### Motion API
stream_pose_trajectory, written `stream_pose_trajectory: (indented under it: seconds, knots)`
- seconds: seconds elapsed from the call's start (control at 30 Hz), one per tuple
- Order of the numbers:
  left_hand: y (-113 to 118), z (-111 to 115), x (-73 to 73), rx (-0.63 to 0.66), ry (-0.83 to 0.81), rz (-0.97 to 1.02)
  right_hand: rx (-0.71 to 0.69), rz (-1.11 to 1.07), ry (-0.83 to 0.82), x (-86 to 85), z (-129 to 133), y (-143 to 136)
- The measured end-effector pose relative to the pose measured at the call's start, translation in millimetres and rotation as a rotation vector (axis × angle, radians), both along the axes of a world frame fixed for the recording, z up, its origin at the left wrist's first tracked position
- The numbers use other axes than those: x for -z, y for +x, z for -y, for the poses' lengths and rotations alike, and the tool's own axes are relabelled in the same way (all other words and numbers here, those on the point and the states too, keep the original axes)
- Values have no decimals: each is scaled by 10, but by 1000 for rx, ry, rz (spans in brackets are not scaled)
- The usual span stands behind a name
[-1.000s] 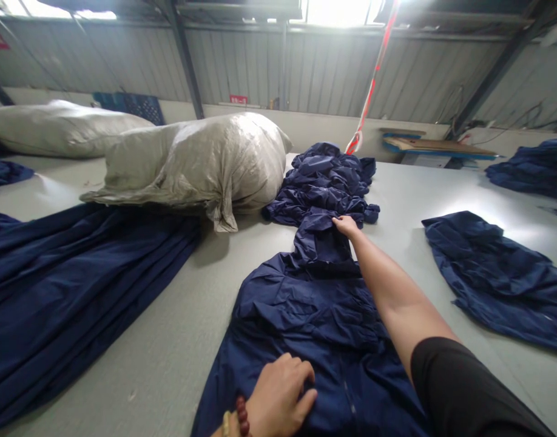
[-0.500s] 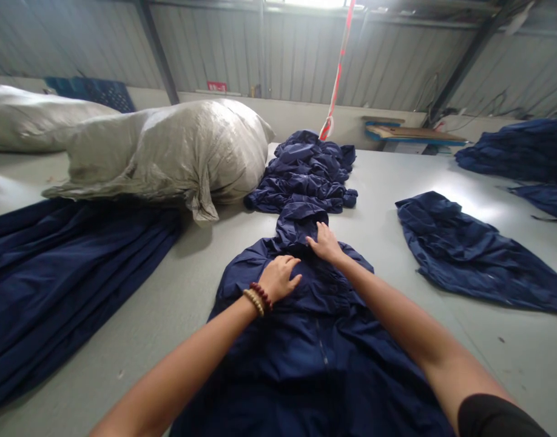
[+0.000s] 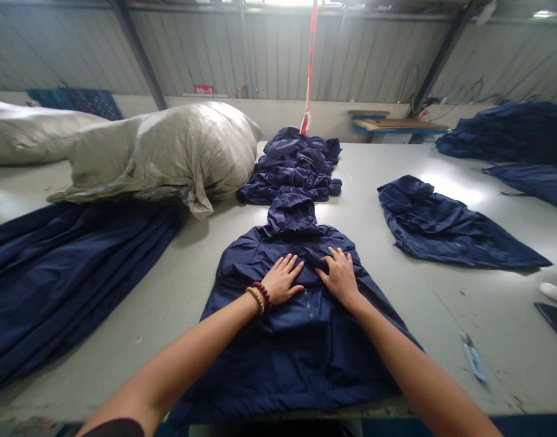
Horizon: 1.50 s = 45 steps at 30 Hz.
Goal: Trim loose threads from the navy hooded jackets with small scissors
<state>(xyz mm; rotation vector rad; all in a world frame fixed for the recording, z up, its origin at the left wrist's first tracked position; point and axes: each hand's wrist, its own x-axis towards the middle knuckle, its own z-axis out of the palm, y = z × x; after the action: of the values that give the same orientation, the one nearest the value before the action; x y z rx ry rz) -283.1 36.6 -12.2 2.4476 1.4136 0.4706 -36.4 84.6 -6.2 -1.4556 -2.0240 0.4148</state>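
A navy hooded jacket (image 3: 269,358) lies spread in front of me, its hood (image 3: 292,212) pointing away and its lower edge near the table's front. My left hand (image 3: 283,280), with two bead bracelets at the wrist, rests on the upper chest, fingers stretched out. Beside it, my right hand (image 3: 341,278) lies on the other side of the chest with fingers apart, its thumb next to a small raised fold. A short zipper (image 3: 309,303) shows between and just below the hands.
Crumpled navy garments (image 3: 301,161) are stacked beyond the hood. A large pale sack (image 3: 169,149) and pleated navy cloth (image 3: 69,279) lie left. Rightward are another navy garment (image 3: 446,224), thread snips (image 3: 474,358) and a dark phone-like slab (image 3: 554,321). A red-and-white strip (image 3: 310,67) hangs down.
Both hands have moved nearer on the jacket; the right has come down from the hood's base to the chest. The hood now lies uncovered. My view has shifted, showing the jacket's lower edge.
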Motion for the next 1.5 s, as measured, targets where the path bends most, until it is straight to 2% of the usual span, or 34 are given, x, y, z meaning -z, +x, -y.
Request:
stream_pose_trajectory:
  seconds: [0.1,0.2,0.33,0.5,0.63,0.73,0.8,0.9,1.07,1.17,1.33,1.43,1.5]
  knots:
    - [48,95,-154,-109,-86,395,53,-257,-104,-167,49,-176]
    - [97,246,-350,-238,-144,715,47,-366,-165,-314,130,-409]
    - [82,426,-570,-278,-288,877,-137,-497,-213,-542,315,-720]
    - [-125,480,-851,-345,-394,1068,-352,-572,-208,-870,494,-1002]
    - [-340,539,-1094,-361,-385,1158,-366,-531,-195,-1106,561,-1126]
    - [-451,687,-1203,-356,-393,1204,-369,-543,-198,-1241,658,-1152]
    - [-483,818,-1216,-346,-409,1220,-375,-559,-238,-1291,755,-1161]
    - [-480,994,-1157,-301,-436,1239,-368,-536,-259,-1293,911,-1188]
    - [-462,1144,-959,-263,-456,1229,-331,-494,-139,-1168,1067,-1191]
    - [-474,1168,-826,-325,-462,1238,-301,-486,-106,-1061,1098,-1111]
    - [-443,1134,-641,-538,-410,1306,-194,-437,-138,-855,1125,-981]
    - [-418,1104,-619,-547,-467,1352,-215,-490,-227,-752,1112,-935]
    - [-431,1097,-660,-531,-545,1390,-256,-593,-353,-715,1084,-886]
